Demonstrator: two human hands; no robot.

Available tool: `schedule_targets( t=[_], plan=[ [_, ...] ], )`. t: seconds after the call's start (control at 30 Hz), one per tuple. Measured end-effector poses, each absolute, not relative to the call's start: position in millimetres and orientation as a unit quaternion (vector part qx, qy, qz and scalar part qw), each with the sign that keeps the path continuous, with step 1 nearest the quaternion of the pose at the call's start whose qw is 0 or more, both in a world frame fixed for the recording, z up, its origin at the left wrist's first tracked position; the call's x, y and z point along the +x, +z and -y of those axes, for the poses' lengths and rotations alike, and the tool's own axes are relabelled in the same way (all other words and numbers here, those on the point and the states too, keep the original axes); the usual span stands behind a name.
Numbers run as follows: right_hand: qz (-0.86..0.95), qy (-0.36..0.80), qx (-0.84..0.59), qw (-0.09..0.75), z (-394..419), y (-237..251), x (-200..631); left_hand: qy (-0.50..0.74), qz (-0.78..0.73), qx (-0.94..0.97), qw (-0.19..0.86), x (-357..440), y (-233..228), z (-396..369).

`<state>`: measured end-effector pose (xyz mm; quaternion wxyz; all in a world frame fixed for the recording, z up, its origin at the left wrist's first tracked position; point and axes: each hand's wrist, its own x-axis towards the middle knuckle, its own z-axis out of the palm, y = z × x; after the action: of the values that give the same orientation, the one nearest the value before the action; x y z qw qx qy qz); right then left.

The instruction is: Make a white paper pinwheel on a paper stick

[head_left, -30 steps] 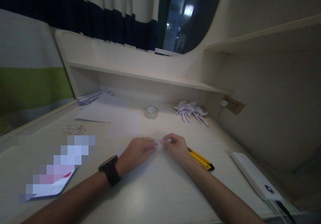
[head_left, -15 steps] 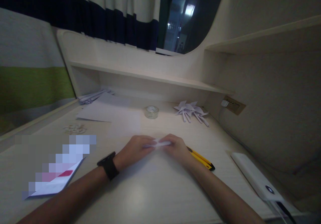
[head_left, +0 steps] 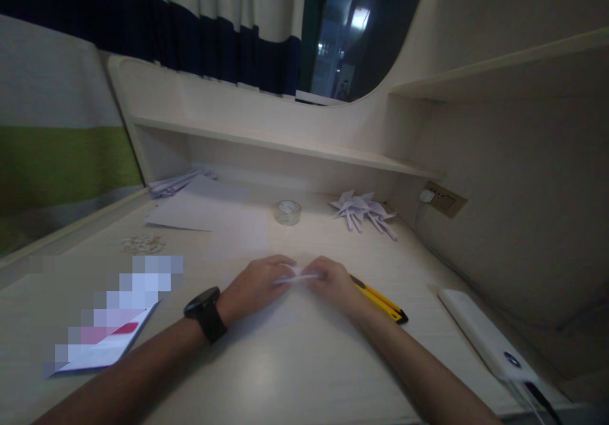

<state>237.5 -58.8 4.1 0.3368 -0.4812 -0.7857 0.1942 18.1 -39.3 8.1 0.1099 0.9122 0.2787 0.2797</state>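
A small folded piece of white paper (head_left: 299,277) is held between both hands, just above the middle of the desk. My left hand (head_left: 259,285), with a black watch on its wrist, pinches the paper's left end. The right end is gripped by my right hand (head_left: 335,283), its fingers curled over the paper. Fingers cover much of the piece, so its full shape is hidden. Close beside my right hand lies a yellow and black utility knife (head_left: 380,299), partly behind the wrist.
A clear tape roll (head_left: 288,212) lies beyond the hands, with paper pinwheels (head_left: 361,209) to its right. White sheets (head_left: 190,206) and small pale pieces (head_left: 143,244) are at left, near a partly blurred tablet-like device (head_left: 102,352). A white power strip-like box (head_left: 485,333) stands right.
The paper has tilted and now shows more edge-on between my fingers. Both hands have shifted only slightly; the other things stay in place.
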Motion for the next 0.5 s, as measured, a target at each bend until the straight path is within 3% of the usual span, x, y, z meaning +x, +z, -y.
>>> schedule_targets(
  t=[0.23,0.5],
  plan=[
    [0.835,0.053,-0.482,0.261,64,-4,234,0.234,-0.310,0.921,-0.019,22,12,46],
    [0.872,-0.030,-0.458,0.173,71,2,232,0.158,-0.310,0.935,-0.071,19,8,46]
  ],
)
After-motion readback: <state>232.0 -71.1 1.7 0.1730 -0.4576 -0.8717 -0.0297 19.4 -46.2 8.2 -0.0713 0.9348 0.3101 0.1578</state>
